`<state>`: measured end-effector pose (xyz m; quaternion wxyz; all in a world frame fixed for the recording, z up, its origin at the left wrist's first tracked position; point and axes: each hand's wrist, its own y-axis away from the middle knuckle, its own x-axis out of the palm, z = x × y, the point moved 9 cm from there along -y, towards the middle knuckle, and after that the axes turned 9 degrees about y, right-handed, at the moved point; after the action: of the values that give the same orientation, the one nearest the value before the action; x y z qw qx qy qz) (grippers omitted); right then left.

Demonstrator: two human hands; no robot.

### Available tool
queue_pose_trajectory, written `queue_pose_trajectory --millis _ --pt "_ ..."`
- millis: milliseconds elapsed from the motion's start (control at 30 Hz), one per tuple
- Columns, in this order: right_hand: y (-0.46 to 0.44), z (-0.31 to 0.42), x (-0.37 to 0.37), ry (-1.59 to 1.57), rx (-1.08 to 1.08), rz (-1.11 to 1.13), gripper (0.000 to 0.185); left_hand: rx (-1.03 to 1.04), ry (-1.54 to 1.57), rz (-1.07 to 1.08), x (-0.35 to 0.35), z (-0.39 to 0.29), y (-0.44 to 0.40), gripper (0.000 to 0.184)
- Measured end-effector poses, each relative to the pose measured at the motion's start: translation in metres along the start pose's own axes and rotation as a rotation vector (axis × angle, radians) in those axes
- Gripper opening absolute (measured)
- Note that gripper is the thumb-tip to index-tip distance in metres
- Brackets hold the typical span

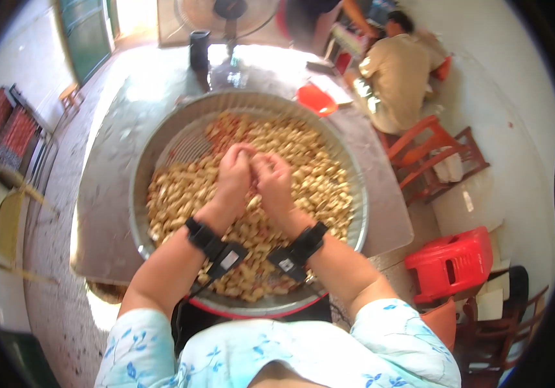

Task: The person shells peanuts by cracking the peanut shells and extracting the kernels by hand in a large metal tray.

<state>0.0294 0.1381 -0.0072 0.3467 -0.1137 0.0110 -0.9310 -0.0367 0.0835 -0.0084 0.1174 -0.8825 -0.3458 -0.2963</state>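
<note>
A large round metal tray (140, 213) holds a wide spread of unshelled peanuts (319, 187). Reddish shelled kernels (222, 132) lie in a patch toward its far side, beside a bare slotted part of the tray floor. Over the middle of the peanuts, my left hand (232, 176) and my right hand (275, 182) meet at the fingertips. Both are closed in a pinch around what looks like a peanut, mostly hidden by the fingers. Each wrist wears a black strap with a small box.
The tray stands on a grey table (106, 194). Beyond it are a red bowl (317, 99), a dark cup (199, 50) and a fan (230, 16). Another person (400, 74) sits at the back right, near wooden chairs (429, 152). A red plastic stool (452, 264) stands at right.
</note>
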Motion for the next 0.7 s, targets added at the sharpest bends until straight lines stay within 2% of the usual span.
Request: queue_pose_trajectory --millis 67,133,200,267,300,333,400,467,533,567,600,633,667,700 --pt "0.0 -0.002 0.003 -0.074 0.029 0.048 0.012 0.042 -0.057 -0.045 -0.009 0.001 -0.007 0.018" --pt "-0.003 -0.003 0.003 -0.242 0.117 0.056 0.011 -0.078 0.169 -0.04 -0.003 0.003 -0.004 0.019" --pt "-0.005 0.0 0.002 -0.256 0.145 0.099 0.011 -0.084 0.226 0.01 -0.001 -0.004 -0.004 0.017" --pt "-0.014 -0.001 -0.007 -0.267 0.178 0.135 0.011 0.141 -0.154 0.098 -0.006 -0.027 -0.015 0.016" --pt "-0.025 0.002 -0.015 0.195 0.065 0.188 0.01 0.251 -0.249 0.078 -0.017 -0.034 -0.024 0.015" --pt "-0.028 0.005 -0.018 0.656 -0.05 0.241 0.009 0.241 -0.25 0.068 -0.021 -0.039 -0.024 0.015" --pt "-0.029 0.009 -0.032 0.707 -0.03 0.195 0.008 0.164 -0.204 -0.138 -0.046 -0.047 -0.026 0.015" --pt "-0.032 0.016 -0.037 0.76 -0.026 0.143 0.007 0.188 -0.271 -0.167 -0.052 -0.05 -0.031 0.016" --pt "-0.027 0.0 -0.025 -0.127 0.267 0.254 0.005 0.2 -0.279 -0.034 -0.038 -0.053 -0.03 0.015" --pt "-0.021 -0.009 -0.021 -0.237 0.382 0.21 0.011 0.198 -0.281 -0.034 -0.033 -0.052 -0.027 0.015" --pt "-0.018 -0.013 -0.018 -0.24 0.386 0.209 0.011 0.241 -0.425 0.117 -0.011 -0.049 -0.021 0.014" --pt "-0.011 -0.024 -0.005 -0.395 0.521 0.277 0.013 0.286 -0.567 0.273 0.01 -0.047 -0.015 0.014" --pt "-0.003 -0.033 0.009 -0.552 0.654 0.344 0.016 0.285 -0.569 0.275 0.013 -0.047 -0.015 0.014" --pt "-0.003 -0.035 0.009 -0.529 0.611 0.328 0.021 0.236 -0.56 0.285 0.015 -0.042 -0.016 0.013"
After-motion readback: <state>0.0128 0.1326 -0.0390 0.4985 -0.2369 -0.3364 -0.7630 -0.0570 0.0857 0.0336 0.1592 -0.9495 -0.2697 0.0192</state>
